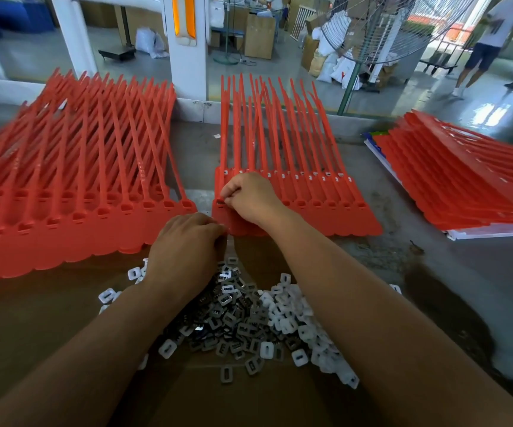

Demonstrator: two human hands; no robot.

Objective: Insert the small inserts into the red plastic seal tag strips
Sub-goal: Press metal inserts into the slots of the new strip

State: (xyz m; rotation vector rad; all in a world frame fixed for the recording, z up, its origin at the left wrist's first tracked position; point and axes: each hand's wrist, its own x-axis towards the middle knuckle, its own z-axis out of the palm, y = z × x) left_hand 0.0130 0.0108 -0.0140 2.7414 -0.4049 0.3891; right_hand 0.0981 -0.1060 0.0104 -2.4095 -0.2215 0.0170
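Note:
A sheet of joined red seal tag strips [320,192] lies in the middle, tails pointing away from me. My right hand [249,197] rests on its leftmost tag, thumb and fingertips pinching something small at the slot; the insert itself is hidden. My left hand [184,245] lies knuckles up at the sheet's near left corner, fingers curled under; what they hold cannot be made out. A heap of small inserts [249,322], grey metal ones and white plastic ones, lies on brown cardboard [64,318] between my forearms.
A bigger sheet of red tag strips [73,186] covers the left of the table. A flat stack of red strips [458,180] lies at the right on white sheets. Behind the table are a white pillar [187,41], a fan [381,32] and a standing person [492,35].

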